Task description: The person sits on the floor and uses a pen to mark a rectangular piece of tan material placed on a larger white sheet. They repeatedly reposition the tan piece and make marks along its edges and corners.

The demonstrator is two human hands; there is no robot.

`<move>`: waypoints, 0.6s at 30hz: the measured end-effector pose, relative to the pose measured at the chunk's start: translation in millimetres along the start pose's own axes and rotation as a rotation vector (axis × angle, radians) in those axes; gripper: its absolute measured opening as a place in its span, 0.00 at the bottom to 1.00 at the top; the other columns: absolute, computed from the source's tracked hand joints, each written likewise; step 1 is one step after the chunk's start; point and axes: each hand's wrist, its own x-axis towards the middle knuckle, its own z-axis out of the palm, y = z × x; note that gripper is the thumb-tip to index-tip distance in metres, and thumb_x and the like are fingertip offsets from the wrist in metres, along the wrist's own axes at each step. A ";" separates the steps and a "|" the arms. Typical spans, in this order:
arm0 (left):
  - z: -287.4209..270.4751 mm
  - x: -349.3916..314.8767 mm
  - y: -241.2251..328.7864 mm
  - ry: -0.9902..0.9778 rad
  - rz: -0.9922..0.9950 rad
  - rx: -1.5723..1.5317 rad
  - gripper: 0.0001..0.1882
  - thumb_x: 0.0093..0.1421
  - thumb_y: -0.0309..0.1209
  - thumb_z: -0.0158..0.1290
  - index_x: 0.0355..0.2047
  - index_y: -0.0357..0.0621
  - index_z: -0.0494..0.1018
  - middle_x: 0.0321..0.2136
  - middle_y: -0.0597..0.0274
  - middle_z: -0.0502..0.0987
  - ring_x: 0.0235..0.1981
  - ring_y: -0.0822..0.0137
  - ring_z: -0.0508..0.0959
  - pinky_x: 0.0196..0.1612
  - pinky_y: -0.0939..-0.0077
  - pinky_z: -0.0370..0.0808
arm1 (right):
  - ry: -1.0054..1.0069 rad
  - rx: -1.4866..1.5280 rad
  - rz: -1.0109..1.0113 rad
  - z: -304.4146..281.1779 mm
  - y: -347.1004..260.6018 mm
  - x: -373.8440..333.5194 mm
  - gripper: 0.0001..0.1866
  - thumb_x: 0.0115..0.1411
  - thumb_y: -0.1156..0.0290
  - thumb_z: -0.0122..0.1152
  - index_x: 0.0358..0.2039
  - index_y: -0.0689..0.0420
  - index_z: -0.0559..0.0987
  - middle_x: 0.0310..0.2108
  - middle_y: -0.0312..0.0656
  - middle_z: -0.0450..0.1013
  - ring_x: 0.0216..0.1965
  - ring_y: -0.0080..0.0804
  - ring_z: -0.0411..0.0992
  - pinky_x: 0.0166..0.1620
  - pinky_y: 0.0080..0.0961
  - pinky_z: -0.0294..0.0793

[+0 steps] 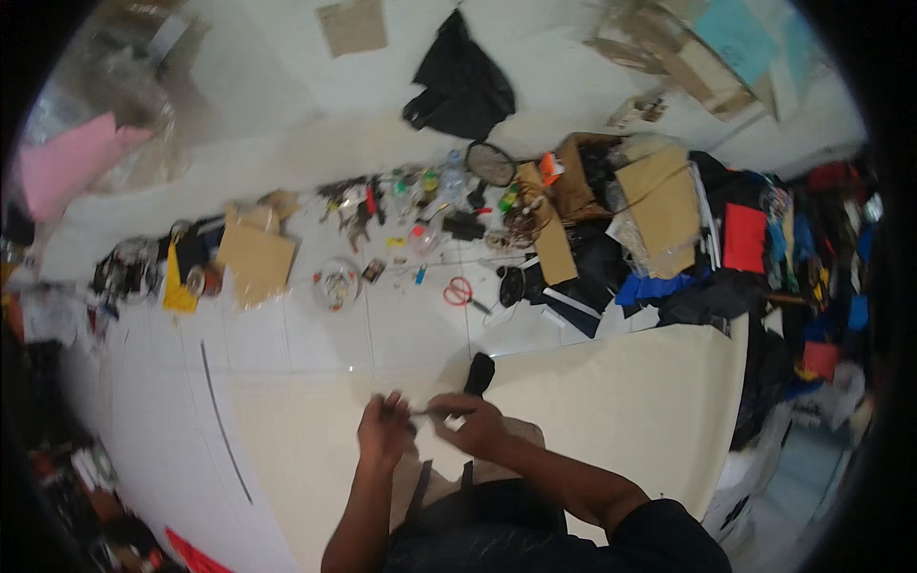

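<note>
My left hand [384, 432] and my right hand [475, 427] are close together in front of my lap, fingers closed. Between them runs a thin dark strip-like piece [419, 413], gripped at both ends; it is too small and blurred to tell its kind. Below the hands a large cream sheet [630, 406] covers the floor, and I sit over its near part. One foot in a black sock [480, 371] sticks out just beyond my right hand.
Red-handled scissors [458, 291] and a round clear container [336, 285] lie on the tiles ahead. A long thin dark strip [225, 420] lies at the left. Bottles, cardboard [659, 205] and a cardboard box line the wall; dark fabric heaps up at the right.
</note>
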 end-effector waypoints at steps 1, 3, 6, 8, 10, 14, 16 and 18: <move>38.9 -6.8 -3.6 -0.006 -0.014 -0.013 0.10 0.73 0.38 0.47 0.46 0.46 0.69 0.45 0.55 0.78 0.47 0.57 0.77 0.59 0.58 0.72 | 0.033 0.055 -0.079 -16.7 4.2 0.7 0.10 0.59 0.74 0.69 0.42 0.56 0.83 0.39 0.38 0.80 0.40 0.26 0.78 0.44 0.27 0.79; 80.1 -9.1 -15.0 -0.036 -0.004 -0.055 0.11 0.74 0.37 0.44 0.46 0.43 0.69 0.45 0.55 0.78 0.46 0.58 0.77 0.59 0.61 0.73 | 0.107 0.019 -0.224 -50.9 -1.2 -4.8 0.10 0.61 0.78 0.65 0.44 0.61 0.80 0.36 0.41 0.78 0.40 0.31 0.78 0.44 0.26 0.78; 110.7 -14.1 -30.2 -0.053 0.006 -0.054 0.11 0.75 0.36 0.43 0.45 0.41 0.69 0.45 0.55 0.78 0.46 0.60 0.78 0.58 0.62 0.73 | 0.136 0.111 -0.226 -75.2 -8.7 -7.1 0.10 0.62 0.77 0.65 0.45 0.61 0.81 0.37 0.42 0.80 0.41 0.33 0.79 0.45 0.29 0.78; 113.7 -14.7 -43.0 -0.072 0.012 -0.044 0.13 0.75 0.37 0.44 0.49 0.40 0.66 0.48 0.53 0.76 0.48 0.57 0.78 0.59 0.59 0.73 | 0.181 -0.027 -0.370 -87.2 -11.3 -8.0 0.11 0.62 0.77 0.65 0.46 0.61 0.82 0.38 0.43 0.80 0.41 0.33 0.80 0.45 0.29 0.78; 116.2 -17.1 -53.4 -0.090 0.016 -0.034 0.15 0.74 0.38 0.44 0.52 0.39 0.65 0.50 0.51 0.75 0.49 0.55 0.77 0.61 0.57 0.72 | 0.192 -0.038 -0.404 -90.7 -6.4 -11.6 0.13 0.58 0.78 0.68 0.45 0.59 0.82 0.39 0.42 0.81 0.40 0.36 0.81 0.44 0.29 0.79; 118.6 -27.7 -70.7 -0.128 0.006 -0.012 0.17 0.75 0.39 0.44 0.53 0.38 0.64 0.49 0.52 0.76 0.51 0.55 0.77 0.63 0.55 0.70 | 0.189 -0.116 -0.413 -95.7 -0.4 -19.0 0.14 0.56 0.79 0.70 0.44 0.58 0.83 0.40 0.43 0.82 0.40 0.38 0.82 0.44 0.31 0.80; 115.9 -35.4 -78.7 -0.143 0.004 0.008 0.16 0.75 0.39 0.44 0.52 0.39 0.65 0.49 0.52 0.76 0.52 0.54 0.76 0.63 0.54 0.69 | 0.200 -0.021 -0.388 -90.8 6.4 -28.7 0.14 0.56 0.78 0.70 0.44 0.57 0.83 0.40 0.43 0.82 0.41 0.39 0.82 0.45 0.31 0.80; 109.6 -44.4 -84.7 -0.149 0.007 0.034 0.15 0.75 0.39 0.44 0.50 0.40 0.66 0.49 0.52 0.76 0.52 0.54 0.76 0.64 0.54 0.69 | 0.223 -0.042 -0.416 -85.8 7.3 -40.7 0.15 0.55 0.78 0.71 0.45 0.57 0.84 0.41 0.44 0.82 0.42 0.40 0.82 0.46 0.31 0.80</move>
